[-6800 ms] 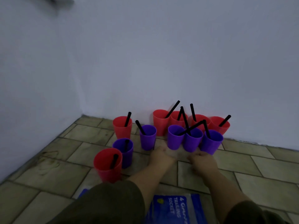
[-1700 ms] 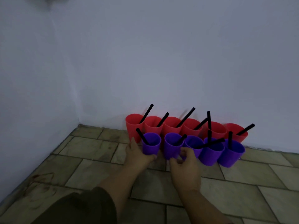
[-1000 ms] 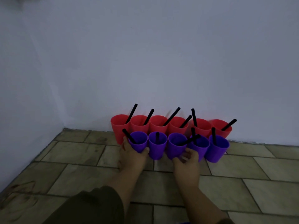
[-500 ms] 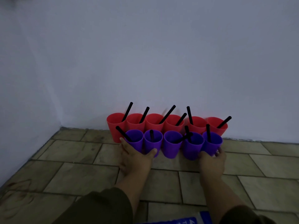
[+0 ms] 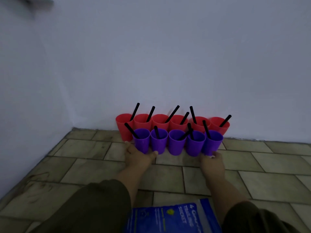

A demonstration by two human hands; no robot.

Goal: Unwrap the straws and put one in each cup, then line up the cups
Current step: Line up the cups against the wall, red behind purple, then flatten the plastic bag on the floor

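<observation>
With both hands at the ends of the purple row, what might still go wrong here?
1. The left hand and right hand press only the end purple cups; squeezing inward may buckle the row or tip a middle cup.
2. The third purple cup's straw leans across its neighbour's straw; shifting either cup may flick one out.
3. Pushing back may knock the red cups against the wall.

hands (image 5: 138,158) bracketing purple cups (image 5: 177,142), straws (image 5: 172,113)
</observation>
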